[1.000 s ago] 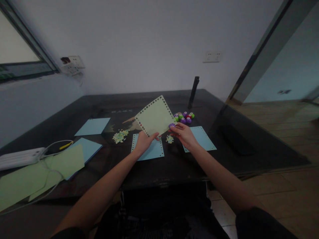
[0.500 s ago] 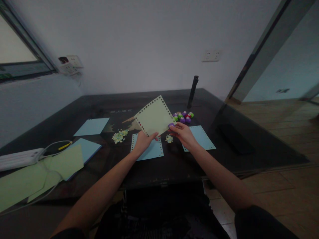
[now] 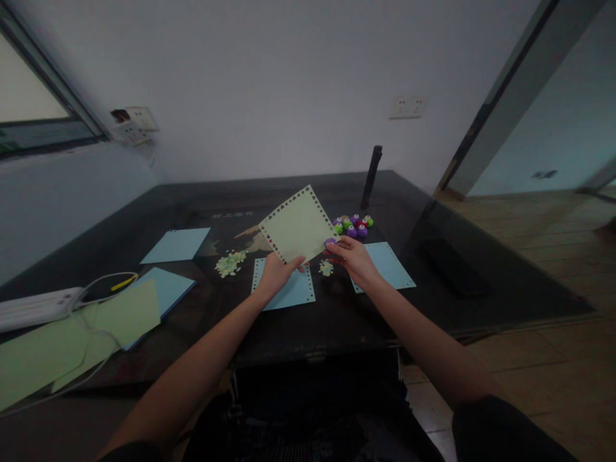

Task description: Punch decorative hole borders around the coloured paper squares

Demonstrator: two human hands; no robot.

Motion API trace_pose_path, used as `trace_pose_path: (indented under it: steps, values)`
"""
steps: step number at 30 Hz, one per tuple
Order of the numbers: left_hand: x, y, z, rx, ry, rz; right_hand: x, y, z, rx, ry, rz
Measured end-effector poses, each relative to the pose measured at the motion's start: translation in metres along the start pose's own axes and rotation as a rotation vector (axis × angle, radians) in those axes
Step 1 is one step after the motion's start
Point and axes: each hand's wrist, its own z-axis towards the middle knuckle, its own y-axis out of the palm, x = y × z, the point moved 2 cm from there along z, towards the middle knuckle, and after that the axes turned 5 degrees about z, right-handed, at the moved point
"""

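Your left hand [image 3: 278, 274] has its fingers clamped on the lower edge of the green paper [image 3: 299, 226], raised above the table [image 3: 341, 330], while your right hand [image 3: 355, 258] has its fingers closed around the purple punch [image 3: 330, 242] at the paper's right corner. It seems you are making holes along the edges; the next move probably calls for one firm squeeze, with the paper steady.
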Motion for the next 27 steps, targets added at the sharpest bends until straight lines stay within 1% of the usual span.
trace_pose_path:
  steps: [6, 14, 22, 27]
  values:
    - [-0.0020, 0.0010, -0.0001, 0.001, 0.017, 0.004, -0.0008, 0.0001, -0.0005, 0.003, 0.001, -0.014]
    - [-0.0023, 0.0020, -0.0004, 0.002, -0.003, -0.030, -0.0002, -0.0005, 0.0000, -0.001, -0.006, -0.014]
    - [0.0010, 0.0015, -0.0001, -0.015, -0.007, 0.018, 0.0018, -0.0018, 0.0014, -0.002, -0.012, -0.029]
    - [-0.0013, 0.0029, 0.0003, -0.005, -0.007, 0.010, 0.0022, -0.0020, 0.0020, 0.002, -0.020, -0.026]
